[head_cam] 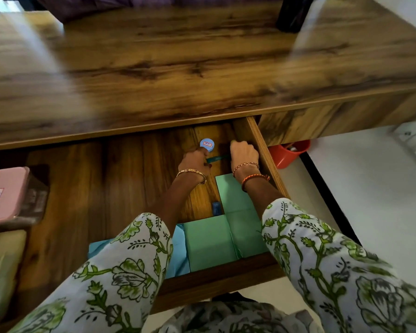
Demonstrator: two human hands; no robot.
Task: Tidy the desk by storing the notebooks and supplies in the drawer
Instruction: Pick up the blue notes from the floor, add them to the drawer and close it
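Wooden tabletop (178, 56) fills the upper half of the frame, blurred. Below it the drawer (262, 150) is pulled out, spanning the middle and lower frame.

Drawer contents, lower centre: green notebooks (209, 243) lying flat side by side against the front wall, one more running up the right side; a blue notebook (178, 251) just left of them, partly hidden under the left sleeve. A small dark blue item (216, 207) lies on the drawer floor touching the upper edge of the green notebooks; too small to identify. At the far left of the frame, a pink box (3, 193) sits above a pale green box (0, 267).

Both hands reach deep into the drawer's back right corner, centre frame. Left hand (196, 162): grip curled around something topped by a round blue cap (207, 144) with a red-and-white label; the body is hidden by the fingers. Right hand (244, 153): grip closed on one end of a teal pen (217, 159), which runs across between the two hands; a bit of green shows at the right fingertips. Whether the left hand also touches the pen, cannot tell.

Red bucket (288, 152) on the floor, right of the drawer.
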